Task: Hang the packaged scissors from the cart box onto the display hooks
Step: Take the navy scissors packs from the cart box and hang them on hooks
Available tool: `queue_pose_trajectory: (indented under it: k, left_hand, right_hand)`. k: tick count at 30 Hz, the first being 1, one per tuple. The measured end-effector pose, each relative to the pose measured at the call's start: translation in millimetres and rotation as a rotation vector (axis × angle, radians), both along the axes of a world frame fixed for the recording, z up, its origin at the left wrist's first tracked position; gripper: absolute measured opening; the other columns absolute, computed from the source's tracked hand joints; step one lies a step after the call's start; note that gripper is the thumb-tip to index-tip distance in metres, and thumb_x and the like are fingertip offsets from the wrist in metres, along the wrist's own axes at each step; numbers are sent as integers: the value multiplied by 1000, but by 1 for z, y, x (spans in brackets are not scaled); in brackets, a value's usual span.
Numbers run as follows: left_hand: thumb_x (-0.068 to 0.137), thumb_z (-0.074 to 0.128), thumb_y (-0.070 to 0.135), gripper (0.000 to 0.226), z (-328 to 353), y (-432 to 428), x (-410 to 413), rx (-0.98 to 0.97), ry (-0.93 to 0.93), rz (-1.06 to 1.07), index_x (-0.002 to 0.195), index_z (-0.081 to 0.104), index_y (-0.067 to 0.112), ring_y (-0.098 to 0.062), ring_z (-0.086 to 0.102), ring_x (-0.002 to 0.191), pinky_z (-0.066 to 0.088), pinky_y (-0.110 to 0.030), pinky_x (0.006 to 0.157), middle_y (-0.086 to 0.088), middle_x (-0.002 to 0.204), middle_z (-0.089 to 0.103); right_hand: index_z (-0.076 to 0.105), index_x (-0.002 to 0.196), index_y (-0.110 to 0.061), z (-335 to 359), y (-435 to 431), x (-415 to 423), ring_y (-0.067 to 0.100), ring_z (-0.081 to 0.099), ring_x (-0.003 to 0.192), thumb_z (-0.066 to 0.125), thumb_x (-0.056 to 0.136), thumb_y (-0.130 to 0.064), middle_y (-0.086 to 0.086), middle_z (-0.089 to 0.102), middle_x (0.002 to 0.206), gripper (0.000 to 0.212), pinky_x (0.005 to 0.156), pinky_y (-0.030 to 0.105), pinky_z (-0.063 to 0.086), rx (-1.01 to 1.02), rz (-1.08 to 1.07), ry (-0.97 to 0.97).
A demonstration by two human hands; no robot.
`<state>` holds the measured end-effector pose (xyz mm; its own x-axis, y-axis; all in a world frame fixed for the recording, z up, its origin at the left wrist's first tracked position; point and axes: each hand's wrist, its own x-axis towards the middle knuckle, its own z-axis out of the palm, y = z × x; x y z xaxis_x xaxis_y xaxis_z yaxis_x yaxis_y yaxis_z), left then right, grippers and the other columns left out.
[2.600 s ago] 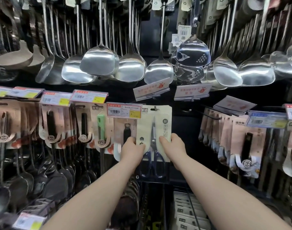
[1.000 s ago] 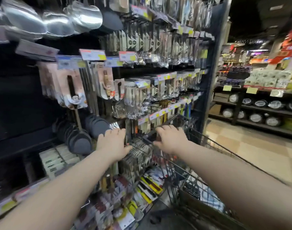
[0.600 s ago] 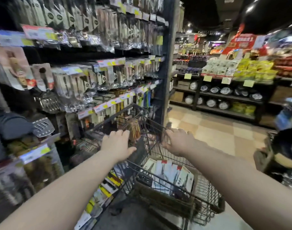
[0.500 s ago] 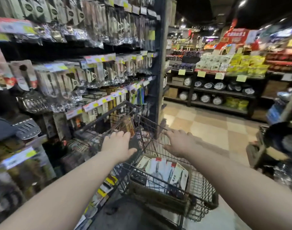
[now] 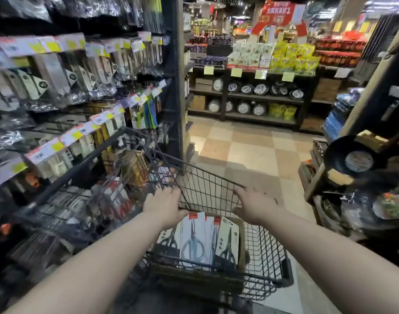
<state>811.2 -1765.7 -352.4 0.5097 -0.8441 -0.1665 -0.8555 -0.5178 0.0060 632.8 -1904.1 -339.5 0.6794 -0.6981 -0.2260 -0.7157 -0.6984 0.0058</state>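
A black wire cart [image 5: 219, 189] stands in front of me beside the display rack. Inside it sits a brown cardboard box [image 5: 242, 243] with several packaged scissors [image 5: 194, 241] standing upright, white cards with red tops. My left hand [image 5: 163, 207] hovers over the box's far left corner, fingers relaxed, holding nothing. My right hand [image 5: 254, 206] is stretched above the box's right side, fingers spread, also holding nothing. The display hooks [image 5: 99, 73] with hanging packaged utensils fill the rack on my left.
Price tags [image 5: 69, 135] line the rack's rails on the left. A checkered floor aisle [image 5: 246, 155] opens ahead, with shelves of pans and yellow packs [image 5: 257, 91] behind it. On the right stands another display with dark pans [image 5: 352, 159].
I have turned from the hook display, where both hands held a scissors package, to the right and down to the cart. Both hands, now holding nothing, have come down over the box.
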Motion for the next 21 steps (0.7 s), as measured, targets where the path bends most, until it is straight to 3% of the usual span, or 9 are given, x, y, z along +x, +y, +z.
queue_pose_trajectory:
  k: [8,21]
  left_hand:
    - [90,48,58,66,-45,-48,82,119,70,-64,140,38,17,-30,43,132,37,-46,104,-8,141,46]
    - [88,52,54,63,-146,-82,127,311,266,-40,141,37,21,-29,42,130,38,-43,101,-7,139,47]
  right_hand:
    - [35,140,-21,-47,-34,55,30,43,129,49,90,-50,8,45,141,59,102,45,39,89,-107,64]
    - [36,140,-24,-148,-76,79,25,50,123,54,87,-46,5,47,141,59,100,45,45,302,-230,194]
